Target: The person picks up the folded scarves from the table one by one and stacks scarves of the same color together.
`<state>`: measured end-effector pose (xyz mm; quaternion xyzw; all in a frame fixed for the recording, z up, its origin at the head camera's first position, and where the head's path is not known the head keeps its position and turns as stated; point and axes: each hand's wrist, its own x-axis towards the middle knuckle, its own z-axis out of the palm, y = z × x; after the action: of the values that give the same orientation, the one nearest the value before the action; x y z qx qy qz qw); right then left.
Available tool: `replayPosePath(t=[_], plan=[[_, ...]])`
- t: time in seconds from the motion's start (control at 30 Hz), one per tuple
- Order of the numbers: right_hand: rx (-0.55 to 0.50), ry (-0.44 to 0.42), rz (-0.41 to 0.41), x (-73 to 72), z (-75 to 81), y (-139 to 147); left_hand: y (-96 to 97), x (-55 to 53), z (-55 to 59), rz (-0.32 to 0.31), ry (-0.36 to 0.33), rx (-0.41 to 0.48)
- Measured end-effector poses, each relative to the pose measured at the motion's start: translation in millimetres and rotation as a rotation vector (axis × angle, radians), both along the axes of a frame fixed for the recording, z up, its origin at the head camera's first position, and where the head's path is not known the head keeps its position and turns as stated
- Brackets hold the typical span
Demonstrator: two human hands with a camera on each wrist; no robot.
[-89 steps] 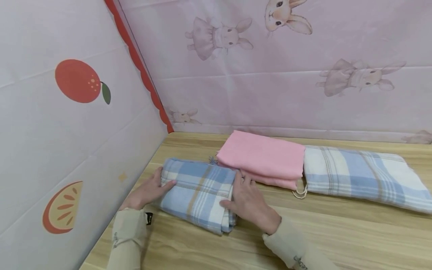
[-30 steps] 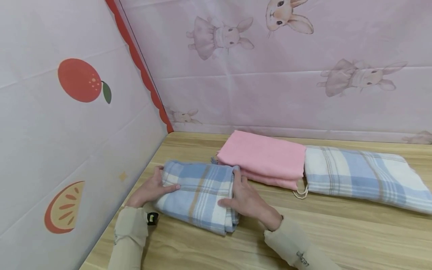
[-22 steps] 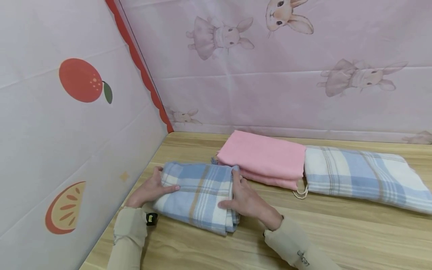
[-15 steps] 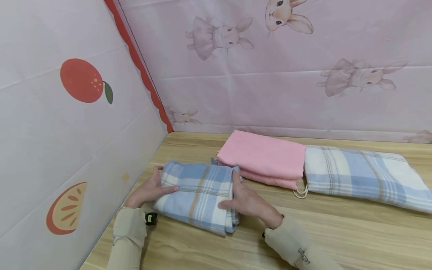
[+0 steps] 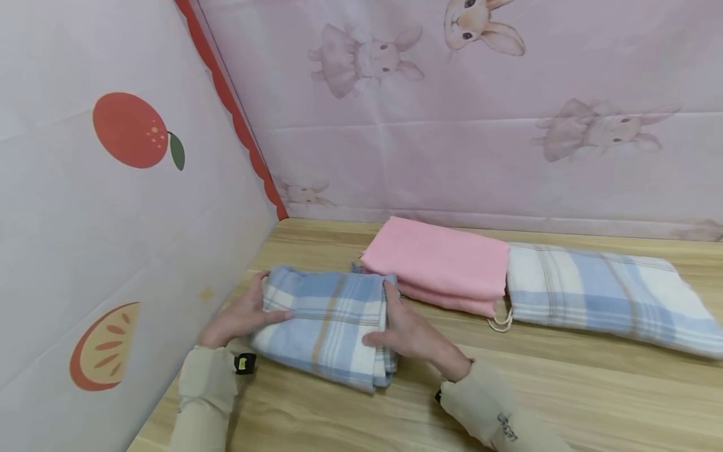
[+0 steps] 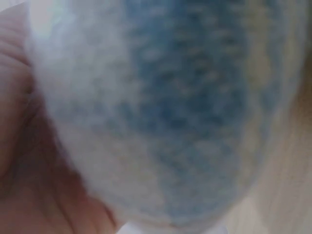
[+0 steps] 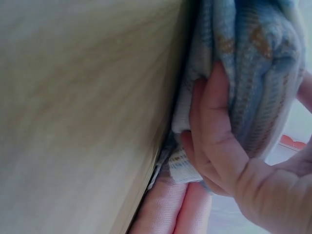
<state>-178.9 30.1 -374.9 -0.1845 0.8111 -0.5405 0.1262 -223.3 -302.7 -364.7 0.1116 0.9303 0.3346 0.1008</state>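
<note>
On the table a folded blue-and-white plaid scarf [image 5: 324, 329] lies between both hands. My left hand [image 5: 243, 317] grips its left end, thumb over the top and the other fingers down the side. My right hand [image 5: 409, 333] holds the right end, thumb on top. In the right wrist view, that hand's fingers [image 7: 217, 117] curl against the layered folds of the scarf [image 7: 263, 83]. The left wrist view is nearly filled by the blurred scarf [image 6: 161, 112], with the left palm [image 6: 44, 165] pressed along it.
Just behind to the right lies a folded pink cloth [image 5: 437, 260]. A second folded plaid scarf [image 5: 610, 292] adjoins it, with a white cord loop [image 5: 501, 323] between them. A fruit-printed white wall [image 5: 169, 238] borders the left; a rabbit-printed pink backdrop [image 5: 469, 169] stands behind.
Since three seconds ago, my right fingers have slid down the scarf's right side and the scarf's left front corner has spread left. In the last second the hands have barely shifted.
</note>
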Motion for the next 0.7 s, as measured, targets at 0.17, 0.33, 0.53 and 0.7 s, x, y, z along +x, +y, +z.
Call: replayPosePath(t=[0.17, 0.33, 0.53, 0.7], plan=[[-0.006, 0.009, 0.001, 1.4, 2.7, -0.6, 0.0, 2.8, 6.1, -0.001, 0.02, -0.018], [0.001, 0.032, -0.004, 0.4, 3.0, -1.1, 0.6, 4.1, 9.0, 0.002, 0.037, -0.033], [-0.034, 0.069, 0.024, -2.6, 2.5, -1.3, 0.6, 6.2, 10.8, 0.005, 0.048, -0.035], [-0.071, 0.091, 0.046, -3.8, 5.9, -1.2, 0.5, 6.9, 11.1, -0.001, 0.069, -0.03]])
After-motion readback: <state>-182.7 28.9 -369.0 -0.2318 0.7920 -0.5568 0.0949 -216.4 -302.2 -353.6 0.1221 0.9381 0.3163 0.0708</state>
